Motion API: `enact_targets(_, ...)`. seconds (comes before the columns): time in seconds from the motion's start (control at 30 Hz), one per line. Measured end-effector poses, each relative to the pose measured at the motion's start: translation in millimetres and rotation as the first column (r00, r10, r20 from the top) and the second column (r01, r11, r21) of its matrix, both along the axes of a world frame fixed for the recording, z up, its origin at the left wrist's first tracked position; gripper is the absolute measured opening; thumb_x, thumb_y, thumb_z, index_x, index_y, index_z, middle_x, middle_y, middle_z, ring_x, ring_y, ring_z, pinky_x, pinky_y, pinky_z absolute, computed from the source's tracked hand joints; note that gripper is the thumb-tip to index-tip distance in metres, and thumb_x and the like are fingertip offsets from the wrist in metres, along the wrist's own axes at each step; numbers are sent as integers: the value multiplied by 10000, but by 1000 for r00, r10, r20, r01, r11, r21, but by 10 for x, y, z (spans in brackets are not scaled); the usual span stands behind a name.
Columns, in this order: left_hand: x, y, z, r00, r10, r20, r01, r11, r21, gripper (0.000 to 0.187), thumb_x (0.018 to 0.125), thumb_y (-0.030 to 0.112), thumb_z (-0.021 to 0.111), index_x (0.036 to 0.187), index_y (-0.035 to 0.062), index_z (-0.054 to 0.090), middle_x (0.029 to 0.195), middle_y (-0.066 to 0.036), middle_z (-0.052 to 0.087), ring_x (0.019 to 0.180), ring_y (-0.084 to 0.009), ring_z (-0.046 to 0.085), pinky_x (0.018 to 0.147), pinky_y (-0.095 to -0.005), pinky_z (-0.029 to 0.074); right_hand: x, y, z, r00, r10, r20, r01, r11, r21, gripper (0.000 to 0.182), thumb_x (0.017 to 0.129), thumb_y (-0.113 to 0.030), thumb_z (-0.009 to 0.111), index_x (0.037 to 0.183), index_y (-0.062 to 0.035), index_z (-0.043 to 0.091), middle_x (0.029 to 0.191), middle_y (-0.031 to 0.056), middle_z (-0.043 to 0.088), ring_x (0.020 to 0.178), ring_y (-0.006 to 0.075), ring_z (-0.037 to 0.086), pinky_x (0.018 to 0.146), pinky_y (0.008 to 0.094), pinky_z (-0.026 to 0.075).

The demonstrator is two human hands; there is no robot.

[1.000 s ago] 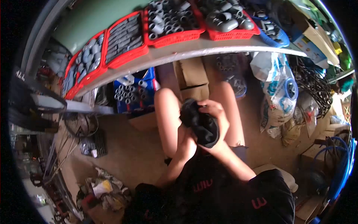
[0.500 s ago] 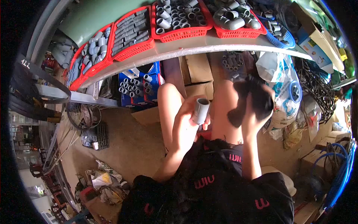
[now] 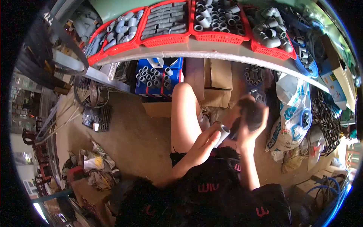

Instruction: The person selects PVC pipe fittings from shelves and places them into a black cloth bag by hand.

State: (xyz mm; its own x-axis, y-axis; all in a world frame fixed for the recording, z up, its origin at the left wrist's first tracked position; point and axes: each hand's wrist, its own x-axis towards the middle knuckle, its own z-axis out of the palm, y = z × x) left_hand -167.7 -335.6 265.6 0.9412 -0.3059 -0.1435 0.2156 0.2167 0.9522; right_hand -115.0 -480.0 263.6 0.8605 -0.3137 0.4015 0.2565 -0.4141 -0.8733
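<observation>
My left hand (image 3: 206, 146) is wrapped round a grey pipe fitting (image 3: 222, 135), whose open round end faces up and to the right. Just to its right, my right hand (image 3: 252, 130) holds a black cloth (image 3: 251, 113), blurred by motion. The cloth hangs above my bare leg, near the fitting but apart from it as far as I can see. The fingertips behind the cloth are partly hidden.
Red baskets (image 3: 219, 38) of grey fittings line the shelf (image 3: 170, 53) ahead. Under it are a blue box (image 3: 157, 90) with fittings and a cardboard box (image 3: 221, 75). A white sack (image 3: 289, 125) stands at right, crumpled waste (image 3: 99, 164) at lower left.
The view has turned, so the shelf and boxes sit further right. My left hand has lowered the fitting and tilted it to the right, closer to the cloth in my right hand.
</observation>
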Motion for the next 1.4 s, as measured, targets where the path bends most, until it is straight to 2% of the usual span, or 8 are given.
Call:
enact_targets(0.17, 120, 111, -156, 988, 117, -100, -136, 966, -221, 444, 926, 396, 280, 1109, 26, 444, 846, -38, 546, 518, -78, 456, 409, -186, 324, 137, -94, 211, 967, -213, 136, 196, 972, 131, 300, 753, 4, 582, 1032, -7, 472, 954, 72, 492, 831, 162, 486, 788, 289, 399)
enact_targets(0.27, 155, -15, 60, 940, 228, -252, -294, 919, -262, 479, 920, 427, 267, 1112, 22, 434, 886, -44, 546, 642, -99, 511, 528, -215, 410, -238, 86, 119, 936, 220, -273, -35, 833, 551, 576, 693, -141, 684, 1158, -11, 371, 1000, 74, 483, 886, 179, 477, 830, 317, 375)
enact_targets(0.4, 94, -136, -91, 959, 263, -102, -274, 954, -123, 533, 900, 490, 260, 1146, 34, 383, 987, -81, 487, 875, -131, 488, 778, -267, 407, -407, 591, 236, 884, 449, 130, -421, 643, 639, 723, 638, -187, 733, 1183, 9, 300, 1237, 217, 355, 1149, 306, 384, 948, 416, 315)
enact_targets(0.6, 92, -79, -35, 991, -1, -132, -59, 892, -448, 515, 914, 448, 276, 1176, 24, 405, 1130, -52, 440, 1069, -115, 397, 935, -260, 307, -336, 271, 115, 932, 361, -21, -353, 898, -261, 480, 588, -156, 690, 1000, 7, 506, 959, 171, 556, 867, 283, 572, 753, 349, 458)
enact_targets(0.73, 119, -58, 4, 993, 39, -108, -43, 998, -39, 364, 881, 365, 460, 1068, 53, 443, 850, 6, 480, 767, -60, 444, 651, -205, 380, -100, 206, 150, 997, 44, 57, -51, 990, 132, 422, 700, -78, 612, 1071, 20, 438, 1058, 146, 509, 952, 218, 504, 873, 319, 370)
enact_targets(0.93, 196, 5, -5, 989, -56, -135, -28, 836, -549, 283, 859, 342, 513, 945, 124, 353, 707, -23, 442, 495, -50, 363, 417, -176, 279, 189, -120, 165, 977, -165, -139, 214, 677, 704, 375, 816, -234, 586, 1116, -55, 450, 980, 90, 541, 746, 132, 545, 573, 238, 466)
enact_targets(1.27, 200, -158, -137, 901, 342, -268, -422, 832, -359, 332, 917, 293, 371, 1143, 51, 392, 1008, -77, 500, 903, -133, 471, 820, -269, 371, -61, 580, 99, 814, 336, 474, -387, 922, 12, 358, 680, -175, 659, 960, -12, 508, 899, 143, 536, 825, 254, 542, 740, 309, 429)
enact_targets(1.4, 78, -51, -353, 898, 436, 67, -440, 895, 69, 369, 902, 373, 378, 1067, 53, 455, 937, -77, 505, 837, -151, 499, 730, -275, 433, -33, 391, 205, 959, 162, 232, -159, 987, -32, 440, 626, -118, 661, 1020, -23, 491, 936, 138, 522, 881, 257, 528, 788, 332, 412)
